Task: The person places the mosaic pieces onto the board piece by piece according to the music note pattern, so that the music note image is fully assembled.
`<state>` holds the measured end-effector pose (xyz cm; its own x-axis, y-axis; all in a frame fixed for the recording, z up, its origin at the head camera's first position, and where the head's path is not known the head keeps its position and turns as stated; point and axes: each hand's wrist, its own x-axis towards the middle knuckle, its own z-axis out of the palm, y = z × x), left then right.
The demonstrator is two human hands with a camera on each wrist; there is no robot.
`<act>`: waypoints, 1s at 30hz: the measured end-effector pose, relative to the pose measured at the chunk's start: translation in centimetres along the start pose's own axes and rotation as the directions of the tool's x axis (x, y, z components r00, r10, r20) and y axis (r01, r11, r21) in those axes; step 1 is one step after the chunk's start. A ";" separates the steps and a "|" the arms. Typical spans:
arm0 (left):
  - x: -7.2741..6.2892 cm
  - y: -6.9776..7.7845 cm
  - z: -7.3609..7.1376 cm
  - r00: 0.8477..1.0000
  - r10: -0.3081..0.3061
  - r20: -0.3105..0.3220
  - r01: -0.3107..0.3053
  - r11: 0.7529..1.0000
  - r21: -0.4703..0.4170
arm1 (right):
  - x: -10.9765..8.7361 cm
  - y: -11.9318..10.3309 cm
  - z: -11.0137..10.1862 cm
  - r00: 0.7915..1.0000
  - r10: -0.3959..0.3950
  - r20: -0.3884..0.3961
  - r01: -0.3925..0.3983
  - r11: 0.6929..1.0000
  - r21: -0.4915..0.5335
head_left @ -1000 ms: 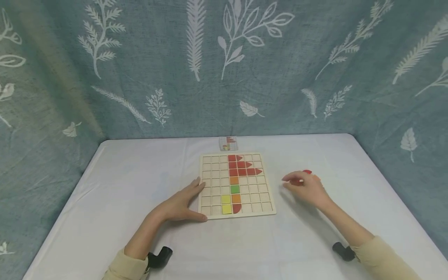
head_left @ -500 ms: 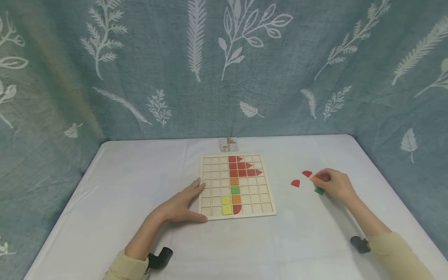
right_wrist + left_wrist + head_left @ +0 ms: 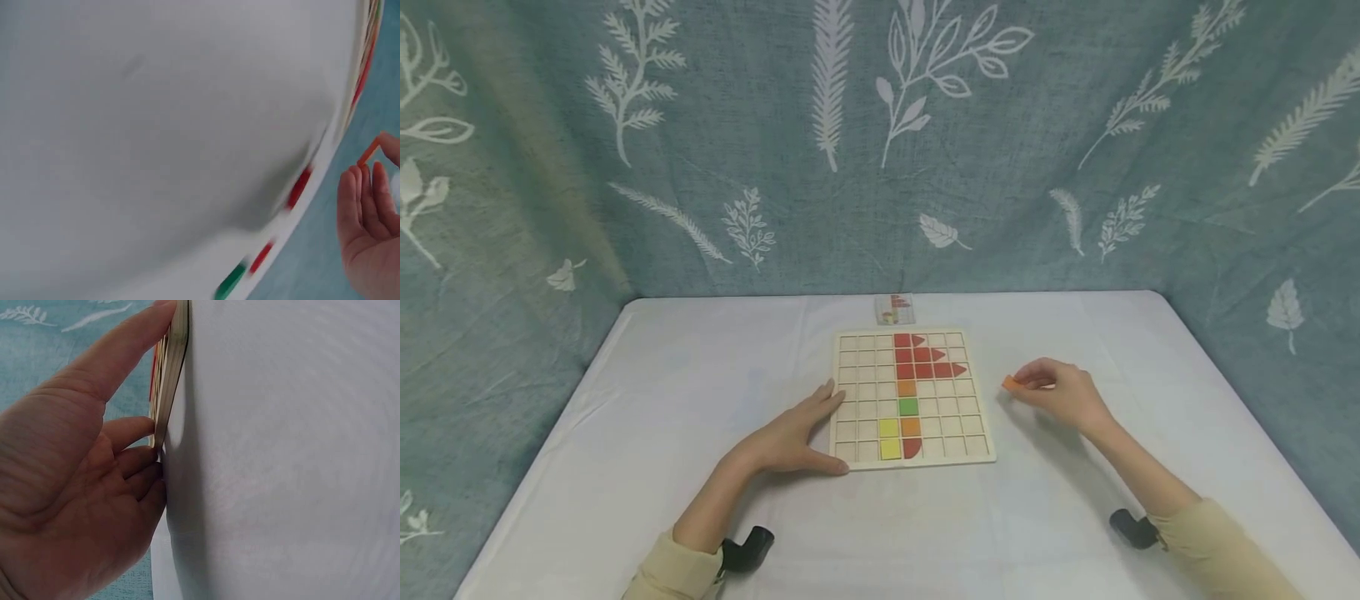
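A wooden grid board (image 3: 951,425) lies on the white table with coloured tiles set in its squares. Red tiles (image 3: 922,370) form pointed rows at the upper right; orange, green, yellow and red tiles run below. My left hand (image 3: 782,437) is spread at the board's left side, its thumb at the near left corner and its fingertips along the edge. To the right of the board, my right hand (image 3: 1062,393) pinches an orange tile (image 3: 1011,383) between thumb and fingers, above the table.
In the right wrist view, two red pieces (image 3: 299,189) and a green piece (image 3: 231,281) lie on the table; the right hand hides them from the head view. A small pattern card (image 3: 895,310) lies beyond the board. A leaf-print curtain (image 3: 820,242) hangs behind.
My right hand moved right to the loose pieces, took hold of the orange tile and came back left with it toward the board. My left hand stays at the board's edge.
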<state>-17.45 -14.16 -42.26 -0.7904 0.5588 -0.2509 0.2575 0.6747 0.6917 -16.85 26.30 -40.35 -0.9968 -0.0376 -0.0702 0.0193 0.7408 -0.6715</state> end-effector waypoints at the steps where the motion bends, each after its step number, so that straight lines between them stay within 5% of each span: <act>1: 0.0 0.0 0.0 1.000 -0.001 0.000 0.001 1.000 0.001 | 0.1 -0.7 0.6 1.000 -0.016 0.011 0.016 1.000 0.014; 9: 0.0 -0.2 0.2 1.000 -0.017 0.007 0.017 1.000 0.007 | 0.5 -5.8 5.9 0.976 -0.170 0.137 0.157 0.982 0.106; 18: -0.1 -0.5 0.2 1.000 0.002 0.011 -0.002 1.000 -0.002 | 1.0 -9.6 10.7 0.897 -0.338 0.285 0.310 0.940 0.141; 30: -0.2 -0.4 0.0 1.000 0.013 0.020 -0.013 1.000 -0.010 | 1.8 -11.4 12.7 0.799 -0.494 0.343 0.517 0.856 0.027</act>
<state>-17.38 -14.54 -42.53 -0.7760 0.5770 -0.2549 0.2623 0.6626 0.7015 -17.92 9.28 -42.20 -0.7795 -0.6260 0.0220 -0.4968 0.5964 -0.6304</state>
